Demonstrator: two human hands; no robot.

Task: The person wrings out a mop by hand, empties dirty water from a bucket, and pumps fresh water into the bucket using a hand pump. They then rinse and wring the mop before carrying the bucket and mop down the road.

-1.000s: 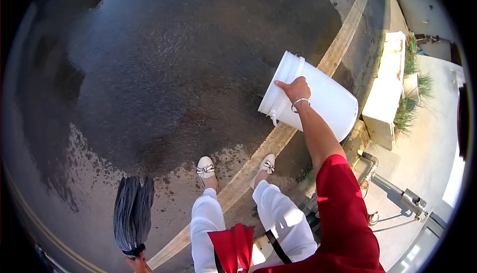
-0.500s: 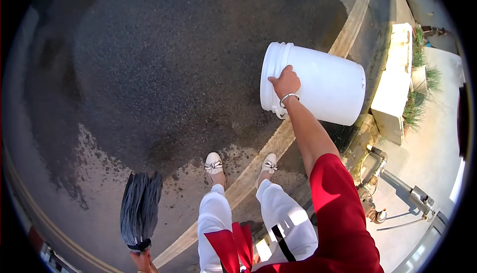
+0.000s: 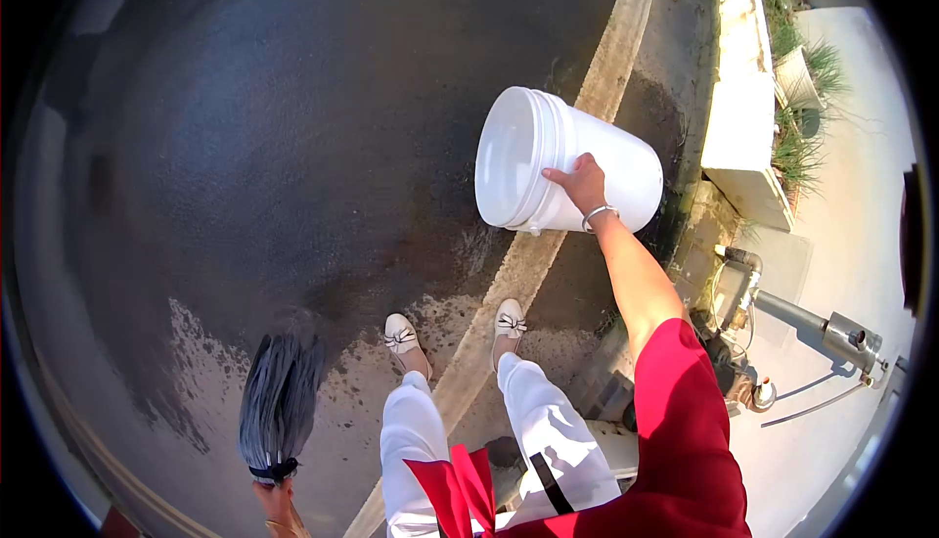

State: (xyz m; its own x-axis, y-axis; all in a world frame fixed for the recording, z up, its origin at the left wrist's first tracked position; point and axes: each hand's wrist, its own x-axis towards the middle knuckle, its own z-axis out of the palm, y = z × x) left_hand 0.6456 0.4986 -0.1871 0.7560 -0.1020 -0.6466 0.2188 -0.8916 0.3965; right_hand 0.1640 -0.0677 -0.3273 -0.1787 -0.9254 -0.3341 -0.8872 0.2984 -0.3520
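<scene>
A white bucket [image 3: 621, 171] is tipped on its side above the wet ground, its open mouth facing left, and its inside looks white. My right hand [image 3: 579, 189] lies against its near side just behind the rim, thumb toward the mouth; the fingertips are hidden. At the lower left my left hand [image 3: 277, 501] is closed around the black-banded end of a grey mop head [image 3: 280, 401], whose strands spread over the ground.
Dark wet ground [image 3: 293, 147] spreads ahead, crossed by a pale concrete strip [image 3: 509, 274]. Along the right stand white planters [image 3: 743, 117] with grass. Metal pipes and a tap [image 3: 763, 393] stick out at the lower right. Both feet are beside the strip.
The bucket has turned so that its open mouth shows more, and it sits further left in view. My right hand stays on it. The mop head is still in my left hand.
</scene>
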